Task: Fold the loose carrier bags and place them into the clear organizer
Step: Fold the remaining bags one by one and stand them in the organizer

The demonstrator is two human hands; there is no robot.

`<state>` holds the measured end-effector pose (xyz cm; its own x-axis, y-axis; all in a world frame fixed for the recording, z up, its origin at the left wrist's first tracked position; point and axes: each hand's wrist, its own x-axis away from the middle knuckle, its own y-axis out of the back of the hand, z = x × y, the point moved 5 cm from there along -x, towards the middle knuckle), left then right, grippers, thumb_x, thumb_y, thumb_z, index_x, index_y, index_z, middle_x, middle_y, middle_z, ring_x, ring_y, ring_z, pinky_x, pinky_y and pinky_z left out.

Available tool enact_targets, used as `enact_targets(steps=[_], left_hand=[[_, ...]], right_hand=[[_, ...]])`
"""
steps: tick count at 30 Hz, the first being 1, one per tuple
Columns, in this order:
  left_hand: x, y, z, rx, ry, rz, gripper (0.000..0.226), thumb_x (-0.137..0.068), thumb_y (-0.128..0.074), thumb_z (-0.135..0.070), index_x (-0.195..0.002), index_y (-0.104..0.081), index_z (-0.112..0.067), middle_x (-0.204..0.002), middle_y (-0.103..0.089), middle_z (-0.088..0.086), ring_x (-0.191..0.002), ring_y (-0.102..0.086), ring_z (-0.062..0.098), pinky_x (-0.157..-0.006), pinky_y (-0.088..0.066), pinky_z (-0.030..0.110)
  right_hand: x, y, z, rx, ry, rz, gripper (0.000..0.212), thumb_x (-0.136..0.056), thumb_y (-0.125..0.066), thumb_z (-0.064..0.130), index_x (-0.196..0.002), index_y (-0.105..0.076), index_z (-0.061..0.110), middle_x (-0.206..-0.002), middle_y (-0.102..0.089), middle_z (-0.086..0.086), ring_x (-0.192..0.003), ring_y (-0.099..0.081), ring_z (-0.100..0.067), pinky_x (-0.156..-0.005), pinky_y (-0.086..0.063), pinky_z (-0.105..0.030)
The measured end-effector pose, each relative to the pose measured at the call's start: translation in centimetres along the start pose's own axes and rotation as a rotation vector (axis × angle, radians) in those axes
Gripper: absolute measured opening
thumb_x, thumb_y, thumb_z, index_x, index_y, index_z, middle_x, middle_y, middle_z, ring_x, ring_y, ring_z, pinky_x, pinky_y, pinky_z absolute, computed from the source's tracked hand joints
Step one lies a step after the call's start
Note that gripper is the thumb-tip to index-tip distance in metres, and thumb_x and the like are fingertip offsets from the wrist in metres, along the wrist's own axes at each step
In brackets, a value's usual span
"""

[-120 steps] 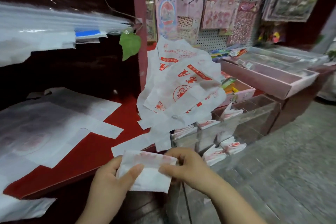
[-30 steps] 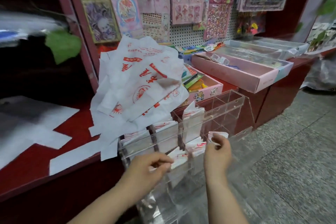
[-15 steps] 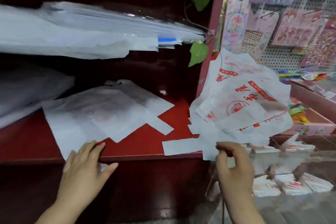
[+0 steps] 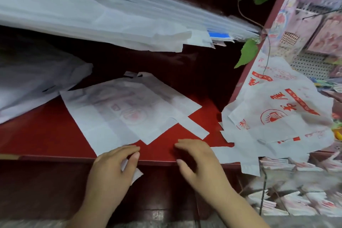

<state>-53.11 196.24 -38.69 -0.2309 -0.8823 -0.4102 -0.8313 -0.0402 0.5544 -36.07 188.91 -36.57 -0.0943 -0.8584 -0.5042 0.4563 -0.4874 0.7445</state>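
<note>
A flat white carrier bag (image 4: pixel 129 114) with faint red print lies on the red shelf (image 4: pixel 46 135). My left hand (image 4: pixel 111 170) pinches its near corner at the shelf's front edge, and a bit of bag shows under the fingers. My right hand (image 4: pixel 199 163) hovers over the shelf edge just right of that, fingers loosely bent, holding nothing. A crumpled pile of loose bags (image 4: pixel 277 122) with red print sits to the right. The clear organizer (image 4: pixel 296 201) with folded bags inside is blurred at the lower right.
A thick stack of white sheets (image 4: pixel 111 15) overhangs from the shelf above. A white bundle (image 4: pixel 37 83) lies at the left. Green leaves (image 4: pixel 248 55) hang by the red post. A pegboard with sticker packs (image 4: pixel 314 42) stands at the right.
The view swung left from the organizer to the shelf. My left hand reached the flat bag's near corner and took hold of it. My right hand left the organizer and came over the shelf edge.
</note>
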Motion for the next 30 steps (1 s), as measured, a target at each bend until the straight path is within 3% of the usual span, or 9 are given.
enact_targets(steps=[2,5,8,14,20,23,26,28,30], left_hand=[[-0.1,0.7,-0.1,0.042,-0.03,-0.048,0.053,-0.074,-0.037,-0.048,-0.094,-0.073,-0.015,-0.097,-0.059,-0.017,-0.093,-0.059,0.008,-0.086,-0.042,0.035],[-1.0,3.0,1.3,-0.019,0.053,-0.173,0.039,-0.078,-0.041,-0.016,-0.106,-0.068,-0.011,-0.117,-0.06,-0.002,-0.113,-0.05,0.014,-0.105,-0.031,0.048],[-1.8,3.9,3.0,-0.156,0.192,-0.078,0.062,-0.078,-0.04,0.016,-0.13,-0.05,-0.016,-0.144,-0.038,0.0,-0.138,-0.021,0.013,-0.113,-0.002,0.033],[-2.1,3.6,3.8,-0.175,0.026,0.145,0.073,-0.082,-0.044,0.009,-0.141,-0.024,-0.029,-0.141,-0.008,-0.026,-0.126,0.006,-0.012,-0.094,0.021,0.002],[-1.7,3.5,4.5,-0.25,-0.015,0.214,0.044,-0.082,-0.064,-0.012,-0.12,-0.057,-0.032,-0.131,-0.038,-0.023,-0.127,-0.022,-0.004,-0.108,-0.002,0.025],[-1.9,4.2,4.3,-0.242,0.009,0.124,0.029,-0.073,-0.069,0.001,-0.087,-0.075,-0.024,-0.104,-0.068,-0.007,-0.106,-0.056,0.02,-0.091,-0.025,0.032],[-1.7,4.4,2.7,-0.262,-0.064,0.068,0.017,-0.065,-0.064,-0.007,-0.069,-0.076,-0.018,-0.071,-0.072,-0.001,-0.069,-0.066,0.027,-0.063,-0.04,0.029],[-1.4,4.2,1.6,-0.211,0.001,0.041,0.015,-0.071,-0.068,-0.005,-0.073,-0.077,-0.016,-0.072,-0.072,0.003,-0.066,-0.065,0.028,-0.059,-0.035,0.016],[-1.0,3.4,0.8,-0.131,0.07,0.015,0.014,-0.077,-0.064,-0.017,-0.081,-0.076,-0.019,-0.081,-0.073,0.003,-0.074,-0.064,0.028,-0.057,-0.035,0.017]], right_hand=[[-1.7,-1.9,1.5,0.158,0.077,0.121,0.041,-0.073,-0.048,0.036,-0.108,-0.064,0.02,-0.113,-0.066,-0.001,-0.106,-0.06,-0.016,-0.096,-0.037,-0.026],[-3.2,-4.4,2.7,0.178,0.082,0.317,0.053,-0.087,-0.053,0.035,-0.136,-0.042,0.018,-0.146,-0.037,0.0,-0.137,-0.029,-0.016,-0.111,-0.002,-0.027],[-3.5,-5.5,2.9,0.201,0.055,0.405,0.058,-0.09,-0.051,0.037,-0.143,-0.029,0.023,-0.151,-0.027,0.007,-0.141,-0.014,-0.01,-0.112,0.006,-0.023],[-3.2,-5.7,2.8,0.209,0.044,0.413,0.055,-0.091,-0.051,0.037,-0.141,-0.033,0.024,-0.152,-0.024,0.01,-0.141,-0.012,-0.008,-0.106,0.009,-0.017],[-2.8,-5.2,2.8,0.136,0.076,0.244,0.055,-0.084,-0.048,0.043,-0.134,-0.046,0.019,-0.145,-0.038,0.001,-0.139,-0.023,-0.016,-0.109,0.003,-0.021],[-1.6,-4.4,2.2,0.037,0.019,0.076,0.048,-0.077,-0.046,0.043,-0.116,-0.06,0.02,-0.123,-0.056,-0.001,-0.122,-0.044,-0.015,-0.105,-0.025,-0.026],[0.8,-2.6,1.6,-0.114,-0.08,-0.186,0.006,-0.076,-0.051,0.038,-0.079,-0.054,0.033,-0.084,-0.055,0.02,-0.084,-0.047,0.005,-0.08,-0.034,-0.004],[2.8,-2.2,1.0,-0.35,-0.315,-0.246,0.023,-0.07,-0.051,0.048,-0.056,-0.047,0.031,-0.057,-0.048,0.017,-0.06,-0.045,0.004,-0.06,-0.034,-0.006],[4.5,-3.3,0.8,-0.538,-0.52,-0.074,0.036,-0.06,-0.052,0.058,-0.049,-0.051,0.024,-0.051,-0.049,0.008,-0.052,-0.043,0.001,-0.055,-0.035,-0.014]])
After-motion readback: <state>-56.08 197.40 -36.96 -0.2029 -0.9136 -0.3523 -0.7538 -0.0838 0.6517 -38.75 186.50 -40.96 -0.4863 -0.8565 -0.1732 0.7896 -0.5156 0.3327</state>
